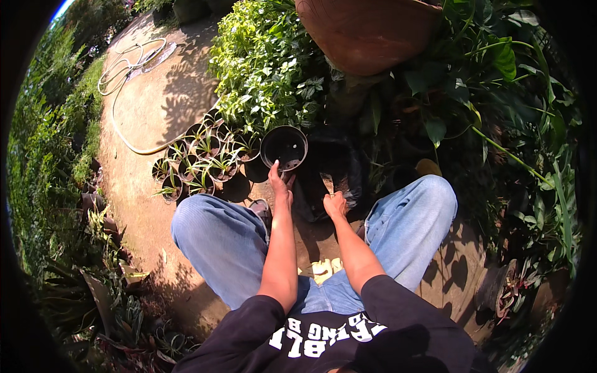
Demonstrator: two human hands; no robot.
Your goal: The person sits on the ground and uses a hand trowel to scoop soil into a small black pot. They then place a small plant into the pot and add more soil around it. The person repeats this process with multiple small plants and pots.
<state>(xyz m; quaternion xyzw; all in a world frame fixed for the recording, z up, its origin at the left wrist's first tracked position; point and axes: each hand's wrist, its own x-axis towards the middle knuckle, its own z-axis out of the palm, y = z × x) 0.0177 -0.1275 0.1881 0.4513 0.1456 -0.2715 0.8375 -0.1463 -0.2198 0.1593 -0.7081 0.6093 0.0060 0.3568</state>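
My left hand (282,186) grips the lower rim of a round black plastic plant pot (284,148), tilted so its inside faces me; a few small bits show in it. My right hand (336,205) is closed round what looks like a small trowel (328,183), its pale end reaching into an open black plastic bag (356,171). Dark soil seems to lie inside the bag, though shade hides most of it. Left of the held pot stands a cluster of small black pots with spiky green seedlings (208,149).
A bushy light-green plant (264,68) rises behind the pots. At the top hangs the side of a big terracotta pot (373,31). A hose (115,118) curls over the sandy ground. Dense foliage borders both sides. Something yellow (324,270) lies between my knees.
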